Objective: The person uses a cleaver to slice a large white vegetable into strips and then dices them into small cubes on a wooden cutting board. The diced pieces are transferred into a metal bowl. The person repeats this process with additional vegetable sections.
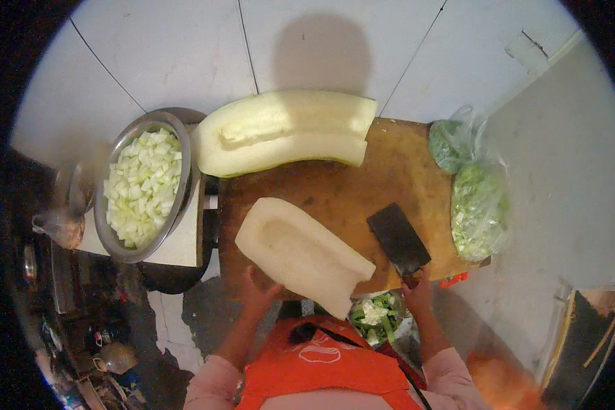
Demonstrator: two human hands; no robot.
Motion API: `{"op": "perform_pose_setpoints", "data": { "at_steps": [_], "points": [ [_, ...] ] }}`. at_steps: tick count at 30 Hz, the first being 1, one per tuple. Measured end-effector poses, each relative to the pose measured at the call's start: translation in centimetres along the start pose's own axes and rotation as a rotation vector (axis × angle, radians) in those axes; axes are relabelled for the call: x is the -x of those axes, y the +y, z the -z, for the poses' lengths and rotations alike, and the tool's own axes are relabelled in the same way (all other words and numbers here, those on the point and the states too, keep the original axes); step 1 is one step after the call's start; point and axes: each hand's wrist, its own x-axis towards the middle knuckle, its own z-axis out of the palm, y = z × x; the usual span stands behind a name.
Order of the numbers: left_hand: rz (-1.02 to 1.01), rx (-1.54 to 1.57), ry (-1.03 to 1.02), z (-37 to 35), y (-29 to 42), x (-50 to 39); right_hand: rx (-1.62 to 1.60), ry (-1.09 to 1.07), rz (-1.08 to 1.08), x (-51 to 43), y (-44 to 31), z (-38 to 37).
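A hollowed half of a large pale gourd (302, 251) lies slantwise on the wooden cutting board (338, 189), its near end reaching past the board's front edge. My left hand (260, 289) is at the gourd's lower left side, fingers apart; whether it touches the gourd I cannot tell. In my right hand (416, 289) is the handle of a cleaver (400, 238), whose broad dark blade rests over the right part of the board. Another long hollowed gourd piece (287, 133) with a greenish rind lies along the back of the board.
An oval metal basin (184, 179) of diced pale gourd stands at the left on a light surface. Clear plastic bags of chopped greens (479, 215) lie at the board's right edge. Below the front edge is a container of green trimmings (376, 318). A tiled wall stands behind.
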Motion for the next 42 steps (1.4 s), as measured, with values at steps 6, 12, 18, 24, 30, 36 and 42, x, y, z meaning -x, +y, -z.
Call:
{"op": "perform_pose_setpoints", "data": {
  "at_steps": [6, 12, 18, 24, 30, 36, 42],
  "points": [
    [-0.924, -0.806, -0.268, 1.9, 6.4, -0.3, -0.068, -0.113, 0.066, -0.2, 0.7, 3.3],
    [-1.112, -0.715, -0.467, 0.7, 8.4, -5.2, 0.097, -0.323, 0.156, 1.6, -9.3, 5.9],
    [-1.142, -0.796, -0.445, -0.6, 12.0, -5.8, 0.126, -0.332, 0.55, 1.1, -14.1, 4.3],
    [-0.951, -0.806, -0.354, -2.0, 11.6, -4.8, 0.372, -0.582, 0.769, -3.3, -20.2, 1.8],
    [-1.029, -0.761, -0.168, -3.4, 9.1, -4.0, 0.533, -0.638, 0.931, -5.8, -22.8, -1.5],
    [-0.826, -0.653, -0.3, -2.4, 12.1, -3.6, 0.59, -0.617, 1.001, -6.8, -23.0, -4.4],
    [-1.036, -0.498, 0.091, -4.3, 10.0, -4.4, 0.69, -0.634, 0.958, -6.4, -24.0, -5.6]
  ]
}}
